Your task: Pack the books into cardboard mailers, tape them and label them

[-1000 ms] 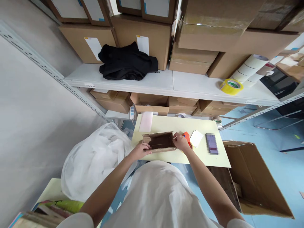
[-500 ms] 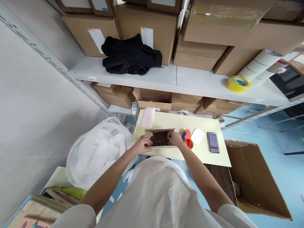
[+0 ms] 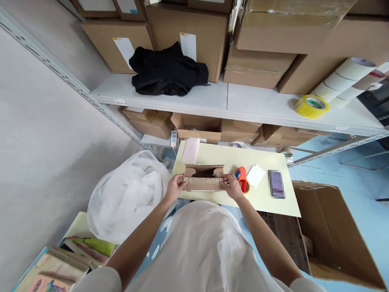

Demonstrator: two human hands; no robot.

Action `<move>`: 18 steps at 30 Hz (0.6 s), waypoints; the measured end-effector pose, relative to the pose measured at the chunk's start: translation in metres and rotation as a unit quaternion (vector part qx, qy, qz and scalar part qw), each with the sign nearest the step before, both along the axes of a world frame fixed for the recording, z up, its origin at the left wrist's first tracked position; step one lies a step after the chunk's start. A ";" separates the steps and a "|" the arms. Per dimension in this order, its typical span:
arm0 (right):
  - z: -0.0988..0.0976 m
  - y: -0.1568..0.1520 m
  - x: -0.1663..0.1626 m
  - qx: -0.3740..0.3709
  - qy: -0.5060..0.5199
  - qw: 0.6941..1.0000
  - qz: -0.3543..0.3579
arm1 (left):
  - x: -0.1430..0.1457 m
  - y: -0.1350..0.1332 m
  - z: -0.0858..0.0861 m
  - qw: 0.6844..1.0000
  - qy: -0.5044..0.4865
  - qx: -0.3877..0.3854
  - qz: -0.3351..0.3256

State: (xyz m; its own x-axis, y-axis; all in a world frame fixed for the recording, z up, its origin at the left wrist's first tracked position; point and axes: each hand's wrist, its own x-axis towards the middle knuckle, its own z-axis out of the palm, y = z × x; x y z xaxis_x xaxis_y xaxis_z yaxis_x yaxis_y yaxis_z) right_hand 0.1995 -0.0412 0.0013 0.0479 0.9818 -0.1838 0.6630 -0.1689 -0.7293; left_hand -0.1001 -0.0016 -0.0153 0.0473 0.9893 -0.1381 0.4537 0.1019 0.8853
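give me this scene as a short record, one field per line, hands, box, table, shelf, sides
left hand: gripping the left end of the small cardboard box
right hand: gripping its right end
box state: partly open at the top, dark interior visible
table: pale yellow; pinkish sheet at far left, orange tape dispenser, white cards, purple item (pixelated) at right
shelf: black garment, yellow tape roll, cartons
left of table: white translucent bag
right of table: large open carton
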 end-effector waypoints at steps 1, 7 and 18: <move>0.001 0.005 0.001 0.001 -0.010 1.000 -0.010 | 0.003 0.003 -0.003 0.999 -0.010 -0.010 0.033; 0.021 0.035 0.011 -0.003 -0.075 0.993 0.086 | 0.017 0.019 -0.011 0.995 -0.020 -0.045 0.087; 0.006 -0.001 -0.007 -0.026 -0.164 0.984 0.070 | 0.034 0.012 0.020 0.943 0.217 0.182 -0.176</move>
